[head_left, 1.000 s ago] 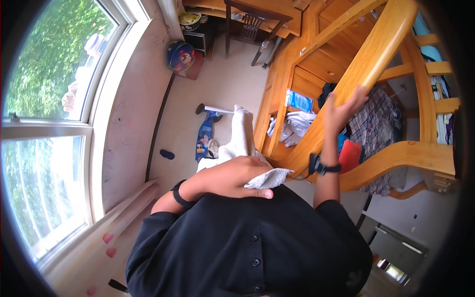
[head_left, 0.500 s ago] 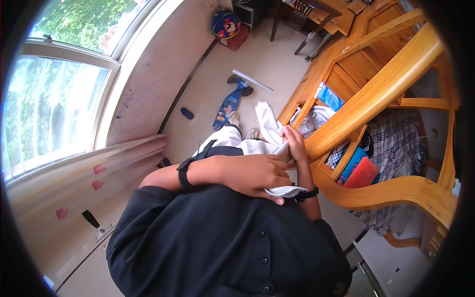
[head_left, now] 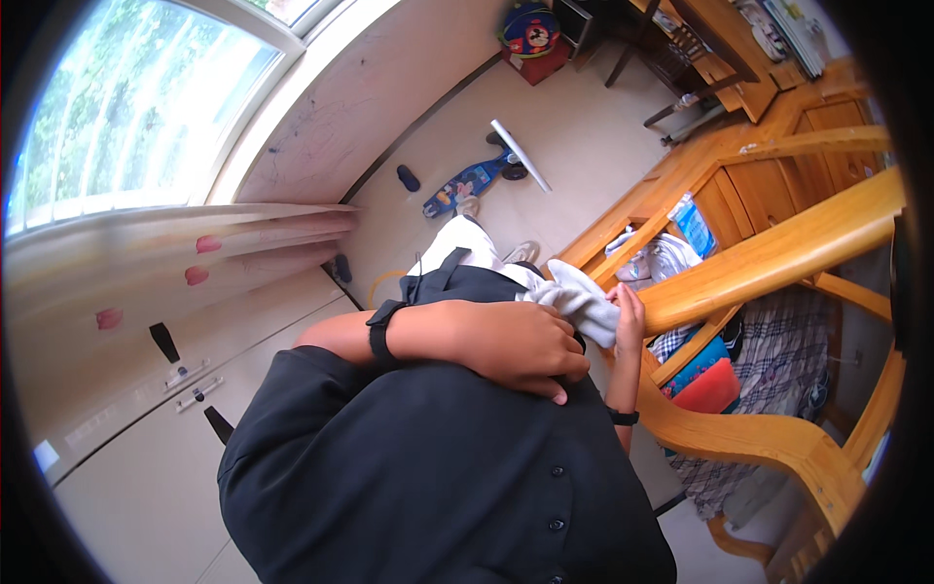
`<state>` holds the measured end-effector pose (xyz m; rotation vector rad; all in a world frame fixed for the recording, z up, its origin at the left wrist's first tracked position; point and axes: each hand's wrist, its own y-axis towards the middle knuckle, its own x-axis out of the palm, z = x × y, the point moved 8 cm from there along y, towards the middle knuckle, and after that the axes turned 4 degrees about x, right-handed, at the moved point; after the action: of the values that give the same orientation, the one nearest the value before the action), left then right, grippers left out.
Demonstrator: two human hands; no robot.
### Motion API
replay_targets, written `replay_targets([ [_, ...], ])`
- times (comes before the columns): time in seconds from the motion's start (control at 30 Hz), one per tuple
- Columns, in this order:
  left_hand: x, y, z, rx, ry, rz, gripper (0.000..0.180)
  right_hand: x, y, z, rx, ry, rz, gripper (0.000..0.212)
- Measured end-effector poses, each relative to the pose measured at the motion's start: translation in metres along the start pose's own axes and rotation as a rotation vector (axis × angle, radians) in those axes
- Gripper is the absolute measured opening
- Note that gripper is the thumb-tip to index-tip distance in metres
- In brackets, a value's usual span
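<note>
A crumpled white-grey cloth (head_left: pixel 582 300) lies between my hands, just in front of my body and beside the wooden rail. My right hand (head_left: pixel 628 317) grips its right end, with the fingers pointing up and close to the rail's rounded end. Across my waist reaches my left arm, with a black band on the wrist. My left hand (head_left: pixel 530 348) is closed, knuckles up and fingers curled, right up against the near side of the cloth. Whatever lies inside its fingers is hidden from view.
A wooden armrest rail (head_left: pixel 778 251) runs along my right, with clothes and a red item (head_left: pixel 707 388) under it. Ahead on the floor lie a blue scooter (head_left: pixel 467 187) and a dark slipper (head_left: pixel 409 178). A curtain (head_left: pixel 243 243) and white cabinet (head_left: pixel 146 438) stand left.
The cloth end that stuck out below my left hand no longer shows there. The cloth is bunched toward my right hand. My view has turned, shifting the room.
</note>
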<state>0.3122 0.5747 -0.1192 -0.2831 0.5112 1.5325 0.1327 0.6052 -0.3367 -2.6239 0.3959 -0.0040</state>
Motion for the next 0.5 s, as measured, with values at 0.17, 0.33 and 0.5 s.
replay_targets([
  [0.17,-0.008,-0.021,-0.014,-0.06,-0.044,0.101,0.031,0.005,0.005,-0.006,0.086,-0.15,-0.076,0.033],
  [0.33,-0.017,-0.053,-0.085,-0.234,-0.23,0.177,0.036,0.018,0.004,-0.023,-0.012,-0.296,-0.071,0.03],
  [0.5,0.001,-0.17,-0.263,-0.908,0.134,0.525,0.027,0.018,-0.006,-0.014,0.073,-0.304,-0.029,0.026],
])
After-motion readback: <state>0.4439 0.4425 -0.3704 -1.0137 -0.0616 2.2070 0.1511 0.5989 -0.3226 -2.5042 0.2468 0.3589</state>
